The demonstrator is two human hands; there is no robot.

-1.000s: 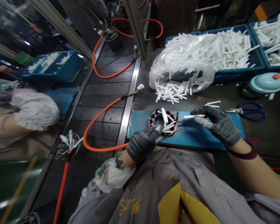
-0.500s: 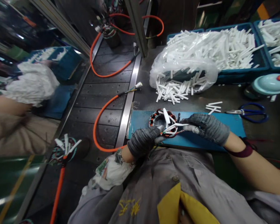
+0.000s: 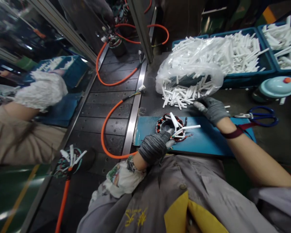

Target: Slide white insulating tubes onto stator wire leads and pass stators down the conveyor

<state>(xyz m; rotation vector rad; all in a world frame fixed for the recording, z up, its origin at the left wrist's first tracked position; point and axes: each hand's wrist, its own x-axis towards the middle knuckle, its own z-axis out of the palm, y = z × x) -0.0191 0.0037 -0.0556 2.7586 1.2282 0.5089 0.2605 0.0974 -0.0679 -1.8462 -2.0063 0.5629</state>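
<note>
A ring-shaped motor stator with dark windings and red wires lies on the blue board. Several white sleeves stick up and sideways from its leads. My left hand, in a grey glove, is closed on the stator's near rim, with thumb and fingers around the leads. Above the board's far edge, my gloved right hand is held beside the pile of loose white sleeves. Its fingers are stretched out and somewhat apart, and I see nothing in them.
Sleeves spill from a clear plastic bag. Blue bins of sleeves stand behind. Blue-handled scissors and a light blue-lidded bottle are at right. Left are an orange cable, a slatted conveyor and a co-worker's sleeve.
My right hand has left the stator's sleeved wires and moved up and right towards the sleeve pile. My left hand keeps its hold on the stator.
</note>
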